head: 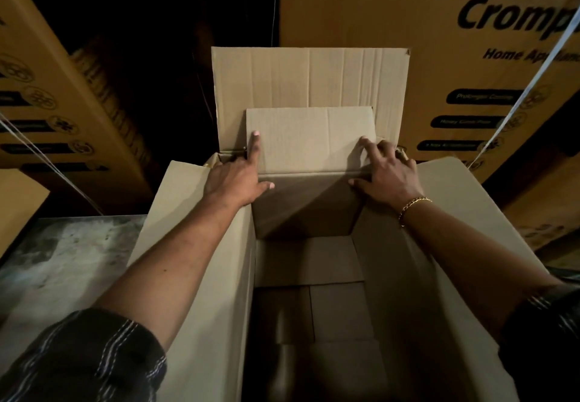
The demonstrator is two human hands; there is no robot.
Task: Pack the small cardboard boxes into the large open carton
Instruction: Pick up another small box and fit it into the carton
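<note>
Pressed left hand (238,178) and right hand (387,172), fingers spread, onto the small cardboard box (309,138) at the far end of the large open carton (194,244), and with so loose a hold probably risked it tipping or jamming crooked on the packed boxes (339,307) below.

- A small cardboard box (309,141) sits at the large carton's (470,213) far end, against its raised far flap (310,75).
- The left hand (233,178) and right hand (387,175) press on the box's top, one at each side.
</note>
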